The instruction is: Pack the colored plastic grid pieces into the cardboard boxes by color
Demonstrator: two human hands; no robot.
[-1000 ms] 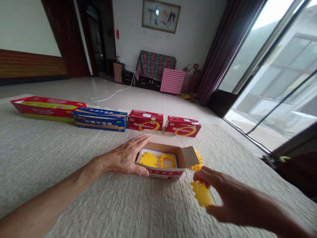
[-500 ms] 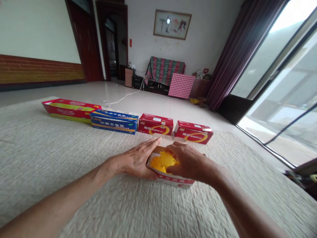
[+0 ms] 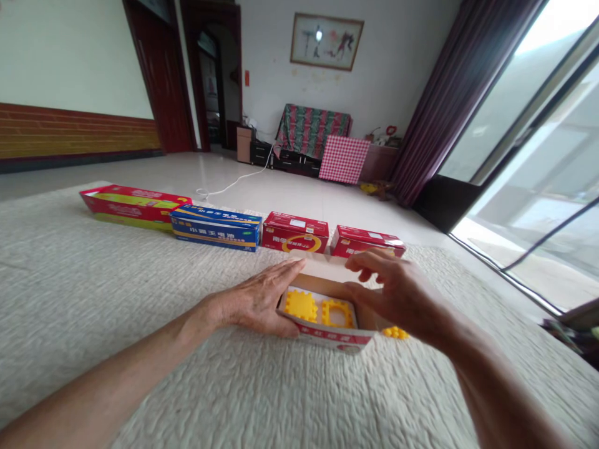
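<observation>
A red-and-white cardboard box (image 3: 327,337) stands uncovered on the pale textured cover, its flap raised at the back. Inside lie two flat yellow toothed plastic pieces side by side: a solid one (image 3: 301,306) at the left and one with a round hole (image 3: 337,313) at the right. My left hand (image 3: 262,299) grips the box's left end, thumb in front and fingers toward the back. Over the box's right end hovers my right hand (image 3: 397,287), thumb and fingers apart, nothing visible between them. Another yellow piece (image 3: 396,332) shows on the cover, partly hidden by my right hand.
Behind the box runs a row of cartons: a long red-and-green one (image 3: 135,206), a blue one (image 3: 215,229) and two red ones, one (image 3: 294,232) centred and one (image 3: 365,239) farther right. A white cable (image 3: 234,184) crosses the floor beyond.
My right hand has come off the yellow pieces and moved up and right, fingers spreading. The pieces now lie flat side by side in the box. My left hand stays at the box's left end.
</observation>
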